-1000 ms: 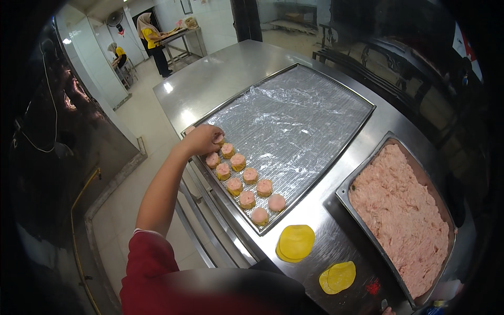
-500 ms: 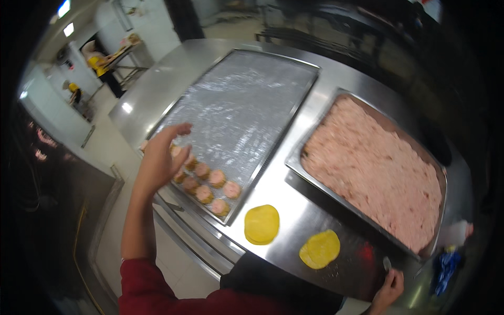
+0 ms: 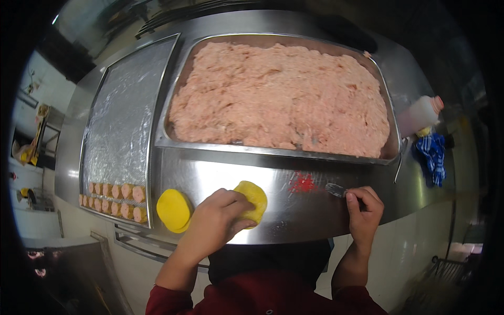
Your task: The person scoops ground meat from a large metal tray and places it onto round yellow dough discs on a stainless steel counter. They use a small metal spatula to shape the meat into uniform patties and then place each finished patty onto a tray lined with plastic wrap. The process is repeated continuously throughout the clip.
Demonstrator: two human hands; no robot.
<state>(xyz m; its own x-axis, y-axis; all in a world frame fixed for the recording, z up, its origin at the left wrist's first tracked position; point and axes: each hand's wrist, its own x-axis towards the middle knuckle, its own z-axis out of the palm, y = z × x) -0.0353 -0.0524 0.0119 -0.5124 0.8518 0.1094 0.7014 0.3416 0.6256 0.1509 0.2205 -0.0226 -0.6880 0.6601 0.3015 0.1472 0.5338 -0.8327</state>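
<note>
With thumb and fingers, my left hand (image 3: pixel 220 218) pinches the edge of a round yellow dough wrapper (image 3: pixel 252 193), which lies on the steel table. To its left rests a second pile of round yellow wrappers (image 3: pixel 174 210). My right hand (image 3: pixel 366 212) grips the handle of a small flat spatula (image 3: pixel 336 189); its blade points left, just above the tabletop. Between the blade and the wrapper lies a scatter of small red bits (image 3: pixel 303 182). Beyond both hands sits a deep metal pan (image 3: pixel 262 149) filled with pale pink minced meat (image 3: pixel 283 94).
A shallow tray (image 3: pixel 118 131) at the left holds rows of small meat-topped dumplings (image 3: pixel 138 194) along its near end. Right of the pan are a plastic bottle (image 3: pixel 420 115) lying tilted and a blue checked cloth (image 3: pixel 432 157). The steel table's near edge runs before me.
My left hand has come from above the dumpling tray to the right-hand wrapper and taken hold of it. The view has swung right; my right hand still holds the spatula.
</note>
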